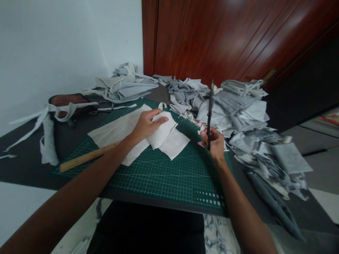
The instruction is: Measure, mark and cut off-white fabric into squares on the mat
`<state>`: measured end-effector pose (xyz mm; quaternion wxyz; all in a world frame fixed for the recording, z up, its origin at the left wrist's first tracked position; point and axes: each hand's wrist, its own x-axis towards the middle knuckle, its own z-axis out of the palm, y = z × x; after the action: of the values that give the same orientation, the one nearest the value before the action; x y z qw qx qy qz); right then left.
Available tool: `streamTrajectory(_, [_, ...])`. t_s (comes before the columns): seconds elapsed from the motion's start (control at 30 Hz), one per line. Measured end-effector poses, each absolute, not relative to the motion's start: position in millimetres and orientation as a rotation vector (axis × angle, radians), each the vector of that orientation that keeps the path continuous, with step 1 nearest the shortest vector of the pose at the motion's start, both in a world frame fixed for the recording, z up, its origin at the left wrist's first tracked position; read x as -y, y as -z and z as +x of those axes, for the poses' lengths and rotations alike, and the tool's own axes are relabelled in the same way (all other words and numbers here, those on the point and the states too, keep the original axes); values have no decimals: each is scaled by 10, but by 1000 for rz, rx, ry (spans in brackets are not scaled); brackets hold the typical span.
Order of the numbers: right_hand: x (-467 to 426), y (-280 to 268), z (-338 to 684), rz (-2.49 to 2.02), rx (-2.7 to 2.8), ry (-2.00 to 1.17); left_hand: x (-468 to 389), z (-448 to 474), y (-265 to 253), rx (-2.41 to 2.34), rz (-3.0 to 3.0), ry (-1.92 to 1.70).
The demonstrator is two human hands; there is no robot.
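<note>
Pinching the folded white cloth piece (pixel 163 131) in my left hand (pixel 148 125), thumb on top, I held it over the green gridded cutting mat (pixel 164 180); keeping its layers aligned called for light, even pressure. My right hand (pixel 215 143) was closed around a narrow dark tool (pixel 210 113), seen edge-on, well apart from the cloth; I judged that clearance prudent. A flat yellowish wooden ruler (pixel 87 157) ran partly under my left forearm. The dark tabletop (pixel 19 155) bore heaped grey fabric scraps (pixel 235 102), before a pale wall (pixel 66 35) and a glossy red-brown wooden door (pixel 198 38).
</note>
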<state>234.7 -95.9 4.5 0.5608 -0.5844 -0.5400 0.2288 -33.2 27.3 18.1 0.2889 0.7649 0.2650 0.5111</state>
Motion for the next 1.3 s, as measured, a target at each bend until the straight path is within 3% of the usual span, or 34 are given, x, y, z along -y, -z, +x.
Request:
streamTrajectory(0.27, [904, -9, 2424, -1427, 1231, -496, -259, -327, -191, -697, 2049, -1349])
streamTrajectory(0.53, [921, 146, 2395, -1529, 1668, -304, -298, -311, -176, -687, 2008, -1323])
streamTrajectory(1.3, [987, 64, 2380, -1677, 1897, -100, -550, -275, 23, -847, 1637, -1654])
